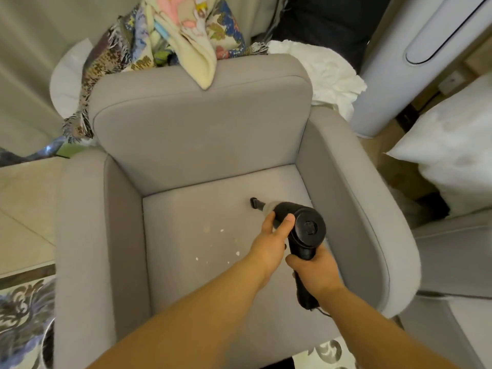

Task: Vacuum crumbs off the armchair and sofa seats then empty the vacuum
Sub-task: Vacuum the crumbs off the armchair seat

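Observation:
A grey armchair (202, 134) fills the view, and its seat (186, 209) carries small white crumbs (221, 230) near the middle. A black handheld vacuum (306, 227) hangs over the right part of the seat, its narrow nozzle (256, 203) pointing up-left and close to the fabric. My right hand (315, 272) grips the vacuum's handle from below. My left hand (271, 239) holds the vacuum's body, thumb against the round rear housing. A thin cord trails from the handle's base.
Patterned throws (170, 41) drape over the chair's back and left side. Crumpled white cloth (327, 75) lies behind the right arm. A tall white appliance (415, 57) and a white pillow (452, 147) stand to the right. A patterned rug (21, 323) covers the floor at lower left.

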The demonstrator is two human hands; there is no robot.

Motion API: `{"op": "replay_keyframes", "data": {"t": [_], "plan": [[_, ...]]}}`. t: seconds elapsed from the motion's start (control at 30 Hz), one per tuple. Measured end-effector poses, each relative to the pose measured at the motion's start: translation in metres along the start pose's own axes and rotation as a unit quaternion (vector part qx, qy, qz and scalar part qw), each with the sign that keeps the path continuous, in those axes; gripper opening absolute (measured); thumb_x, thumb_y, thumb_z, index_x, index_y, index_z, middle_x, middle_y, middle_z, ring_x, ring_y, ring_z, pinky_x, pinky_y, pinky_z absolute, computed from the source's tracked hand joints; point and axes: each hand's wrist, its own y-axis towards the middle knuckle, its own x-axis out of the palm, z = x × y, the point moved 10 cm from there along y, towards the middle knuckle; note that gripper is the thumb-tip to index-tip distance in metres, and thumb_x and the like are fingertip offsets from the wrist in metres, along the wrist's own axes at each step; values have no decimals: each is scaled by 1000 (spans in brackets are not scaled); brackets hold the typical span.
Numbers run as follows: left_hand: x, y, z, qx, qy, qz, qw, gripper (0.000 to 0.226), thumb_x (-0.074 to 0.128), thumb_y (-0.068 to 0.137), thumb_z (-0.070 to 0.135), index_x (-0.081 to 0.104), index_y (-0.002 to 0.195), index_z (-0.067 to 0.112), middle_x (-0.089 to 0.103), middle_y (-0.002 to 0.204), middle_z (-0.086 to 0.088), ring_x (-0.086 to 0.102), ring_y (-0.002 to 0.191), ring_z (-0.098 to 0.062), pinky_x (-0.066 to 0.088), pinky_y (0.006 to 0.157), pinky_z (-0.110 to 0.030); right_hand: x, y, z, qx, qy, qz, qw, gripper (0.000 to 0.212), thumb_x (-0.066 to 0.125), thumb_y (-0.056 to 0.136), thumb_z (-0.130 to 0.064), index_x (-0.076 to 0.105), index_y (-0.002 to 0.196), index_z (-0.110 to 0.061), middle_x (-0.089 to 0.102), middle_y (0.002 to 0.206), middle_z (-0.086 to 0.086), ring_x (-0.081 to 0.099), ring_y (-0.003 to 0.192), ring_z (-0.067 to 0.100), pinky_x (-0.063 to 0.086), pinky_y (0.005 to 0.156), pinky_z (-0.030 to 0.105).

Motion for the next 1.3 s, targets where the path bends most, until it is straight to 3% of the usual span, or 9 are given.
{"op": "replay_keyframes", "data": {"t": [0.13, 0.3, 0.53, 0.73, 0.93, 1.07, 1.17, 1.3], "plan": [[60, 4, -4, -9, 20, -59, 998, 65, 42, 90, 61, 20, 148, 42, 47, 143, -2, 48, 127, -28, 35, 109, -48, -50, -2, 25, 16, 17, 68, 997, 40, 75, 75, -8, 57, 99, -35, 71, 85, 3, 68, 79, 30, 57, 80, 51], [85, 15, -20, -31, 27, -77, 996, 66, 40, 91, 60, 18, 149, 37, 45, 145, -4, 48, 127, -29, 36, 109, -48, -61, 2, 50, 30, 37, 88, 995, 41, 76, 76, -8, 56, 99, -36, 71, 89, 4, 67, 84, 33, 56, 84, 52], [53, 18, -26, -19, 22, -31, 999, 64, 42, 91, 59, 22, 148, 37, 49, 141, -4, 51, 124, -28, 37, 107, -48, -29, 5, 42, 15, 51, 39, 998, 45, 73, 77, -5, 54, 94, -42, 70, 88, 0, 66, 82, 28, 55, 73, 40], [36, 9, -27, -24, 1, -3, 1000, 61, 42, 93, 56, 23, 147, 36, 53, 135, -5, 58, 114, -23, 41, 105, -45, -16, 0, 31, 9, 28, -10, 1000, 48, 69, 76, -4, 56, 110, -34, 69, 91, 6, 65, 83, 31, 57, 80, 47], [34, -3, -30, -18, -1, 9, 1000, 60, 44, 91, 57, 26, 144, 37, 57, 122, -1, 60, 108, -21, 43, 100, -41, -21, -10, 33, 6, 16, -10, 1000, 46, 70, 74, -4, 57, 111, -29, 68, 86, 6, 66, 79, 29, 58, 76, 46], [40, -3, -21, -10, -16, 10, 1000, 59, 46, 91, 55, 27, 144, 36, 56, 112, 1, 60, 108, -21, 43, 99, -38, -27, -5, 28, -4, 23, 8, 1000, 48, 71, 74, -5, 54, 101, -40, 69, 86, 2, 67, 77, 27, 58, 74, 43], [37, 3, -17, -12, -22, 19, 999, 60, 46, 91, 55, 27, 145, 36, 57, 120, -1, 60, 110, -23, 42, 103, -42, -23, 4, 24, -9, 26, -3, 1000, 49, 71, 74, -6, 53, 101, -42, 70, 87, 2, 67, 79, 27, 58, 75, 44], [23, 10, -21, -16, -31, 39, 999, 60, 45, 92, 55, 27, 145, 34, 55, 132, -5, 60, 110, -23, 41, 104, -44, -8, 12, 24, -1, 17, -32, 999, 47, 72, 73, -8, 57, 113, -28, 68, 88, 3, 66, 82, 28, 57, 79, 45]]}}
